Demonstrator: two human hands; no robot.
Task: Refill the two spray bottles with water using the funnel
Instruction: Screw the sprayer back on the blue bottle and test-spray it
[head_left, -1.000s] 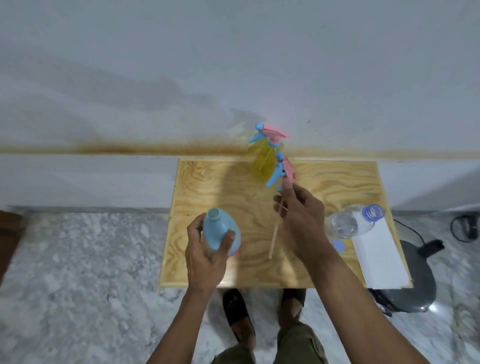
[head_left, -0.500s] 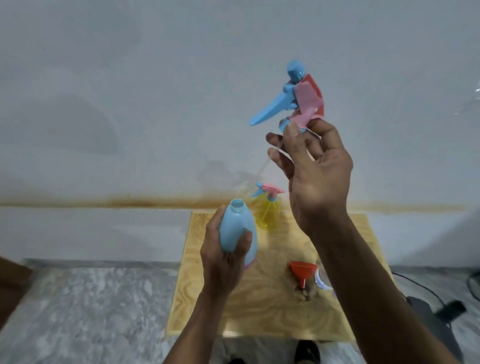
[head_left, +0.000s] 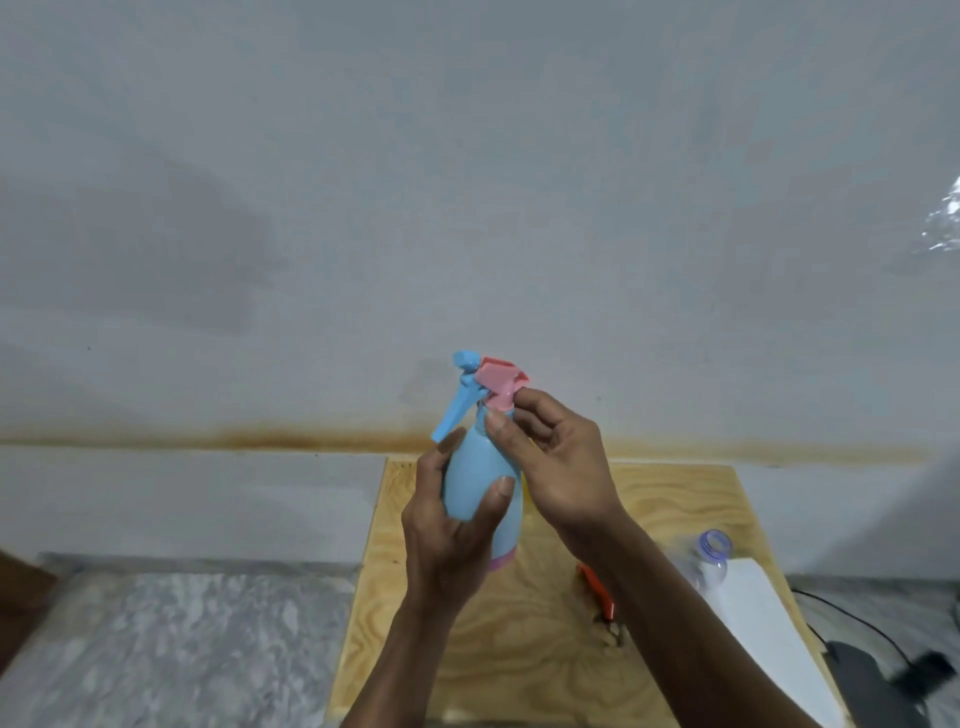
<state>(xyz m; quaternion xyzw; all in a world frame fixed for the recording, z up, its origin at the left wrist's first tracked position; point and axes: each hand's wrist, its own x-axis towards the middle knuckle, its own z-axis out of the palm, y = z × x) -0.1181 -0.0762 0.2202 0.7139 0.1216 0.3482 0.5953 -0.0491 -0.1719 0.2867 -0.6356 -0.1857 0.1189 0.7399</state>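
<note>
Your left hand (head_left: 451, 525) wraps the blue spray bottle (head_left: 480, 488), held above the surface (head_left: 675, 499) at 12 o'clock. Your right hand (head_left: 558, 467) pinches the spray head (head_left: 493, 387) at its neck. Twist crooked and the threads may cross, so it leaks.

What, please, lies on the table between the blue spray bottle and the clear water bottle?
In the head view, the orange funnel, partly hidden behind the right forearm.
</note>
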